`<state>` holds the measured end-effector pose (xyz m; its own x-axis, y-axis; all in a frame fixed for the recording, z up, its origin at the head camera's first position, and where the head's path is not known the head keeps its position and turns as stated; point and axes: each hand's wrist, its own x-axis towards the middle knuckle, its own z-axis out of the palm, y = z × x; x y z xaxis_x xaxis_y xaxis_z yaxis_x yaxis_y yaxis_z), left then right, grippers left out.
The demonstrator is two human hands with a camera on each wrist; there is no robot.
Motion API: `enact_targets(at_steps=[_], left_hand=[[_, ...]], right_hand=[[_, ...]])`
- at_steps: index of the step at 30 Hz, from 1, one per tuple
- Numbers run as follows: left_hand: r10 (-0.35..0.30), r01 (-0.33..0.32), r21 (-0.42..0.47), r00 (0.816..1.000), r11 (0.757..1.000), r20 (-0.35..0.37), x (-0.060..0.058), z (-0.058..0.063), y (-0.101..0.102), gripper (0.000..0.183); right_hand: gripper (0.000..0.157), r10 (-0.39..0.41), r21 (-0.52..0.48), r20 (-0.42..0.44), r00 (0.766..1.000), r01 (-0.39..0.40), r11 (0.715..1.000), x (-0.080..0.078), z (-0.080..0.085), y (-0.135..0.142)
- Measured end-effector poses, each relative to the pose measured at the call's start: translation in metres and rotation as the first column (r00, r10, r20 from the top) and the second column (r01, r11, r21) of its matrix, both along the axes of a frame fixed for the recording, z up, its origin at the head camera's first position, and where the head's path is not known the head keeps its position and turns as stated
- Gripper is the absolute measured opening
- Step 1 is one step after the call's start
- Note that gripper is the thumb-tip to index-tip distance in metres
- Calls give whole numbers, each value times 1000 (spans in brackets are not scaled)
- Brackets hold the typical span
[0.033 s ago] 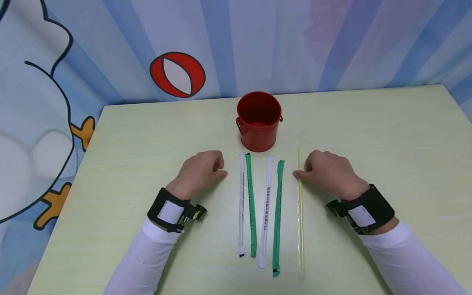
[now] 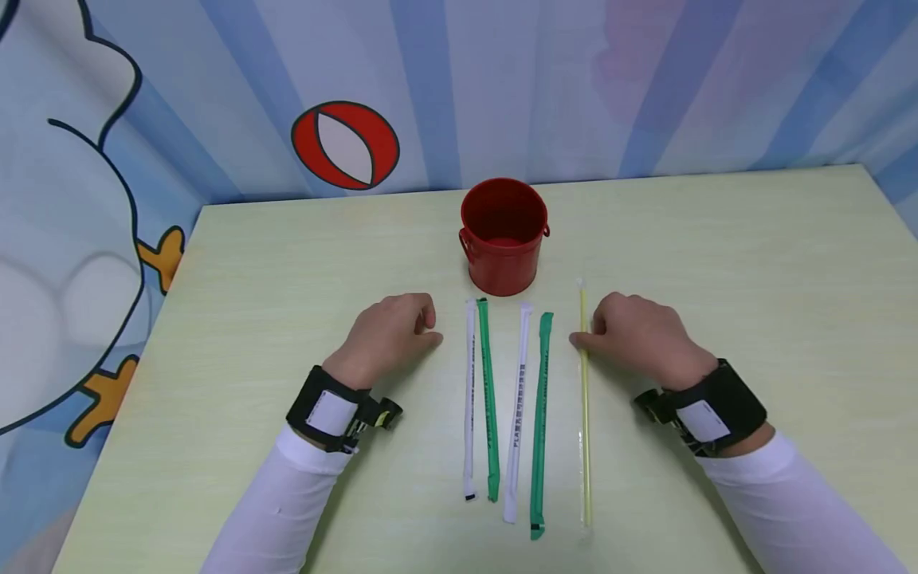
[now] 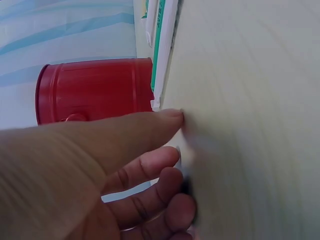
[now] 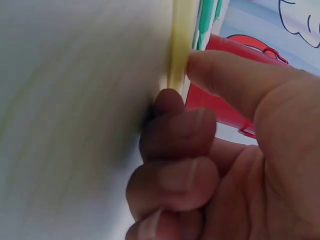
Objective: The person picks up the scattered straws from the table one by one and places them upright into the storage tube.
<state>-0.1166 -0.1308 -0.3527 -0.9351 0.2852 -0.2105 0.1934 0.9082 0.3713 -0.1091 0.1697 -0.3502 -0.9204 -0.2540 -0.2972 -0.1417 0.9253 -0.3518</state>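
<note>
A yellow straw (image 2: 585, 446) in a clear wrapper lies lengthwise on the table. My right hand (image 2: 641, 331) pinches it near its far end, thumb and index finger on either side of the yellow straw (image 4: 181, 35) in the right wrist view, the other fingers curled. To its left lie two white-wrapped straws (image 2: 469, 406) and two green-wrapped straws (image 2: 541, 430), roughly parallel and alternating. My left hand (image 2: 387, 333) rests left of this row, loosely curled and holding nothing. In the left wrist view its thumb (image 3: 150, 125) points toward the straws' far ends.
A small red bucket (image 2: 504, 271) stands upright beyond the straws, its handle hanging down. Behind the pale wooden table (image 2: 717, 239) hangs a blue striped curtain (image 2: 488, 88) with a printed ball. Each wrist wears a black strap with a small camera.
</note>
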Motion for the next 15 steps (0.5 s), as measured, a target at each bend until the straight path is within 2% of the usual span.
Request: enact_targets(at_steps=[7, 15], left_hand=[[8, -8, -4, 1000, 1000, 2, 1, -1, 1, 19], [11, -11, -8, 1000, 1000, -3, 1, -1, 1, 20]], right_hand=[[27, 0, -47, -26, 1000, -1, 999, 1, -2, -4], [23, -5, -51, -38, 999, 3, 999, 1, 1, -5]])
